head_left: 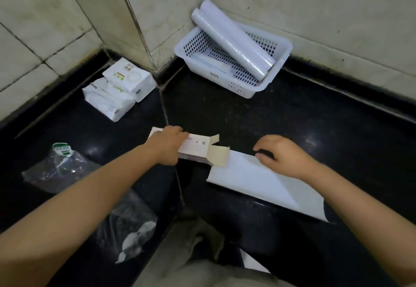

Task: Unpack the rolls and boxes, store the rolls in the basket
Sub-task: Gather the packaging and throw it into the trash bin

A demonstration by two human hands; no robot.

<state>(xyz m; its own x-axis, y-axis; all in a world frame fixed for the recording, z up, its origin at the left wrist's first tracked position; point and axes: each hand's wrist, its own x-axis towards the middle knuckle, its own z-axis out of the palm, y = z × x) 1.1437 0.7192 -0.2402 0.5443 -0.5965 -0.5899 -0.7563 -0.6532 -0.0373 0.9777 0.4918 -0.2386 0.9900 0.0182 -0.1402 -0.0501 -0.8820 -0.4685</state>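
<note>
A long pale cardboard box (198,147) lies on the black floor, its right end flap open. My left hand (167,143) grips that box from above. Out of the open end comes a white flat roll or sheet (254,181), which stretches to the lower right. My right hand (280,155) holds the top edge of this white piece, fingers curled over it. A white perforated basket (225,79) stands in the tiled corner with two wrapped white rolls (234,37) leaning inside it.
Two white tissue packs (119,88) lie by the left wall. Crumpled clear plastic wrapping (58,167) and another clear bag (132,226) lie on the floor at the left. My knee fills the bottom middle. A white scrap (252,262) lies beside it.
</note>
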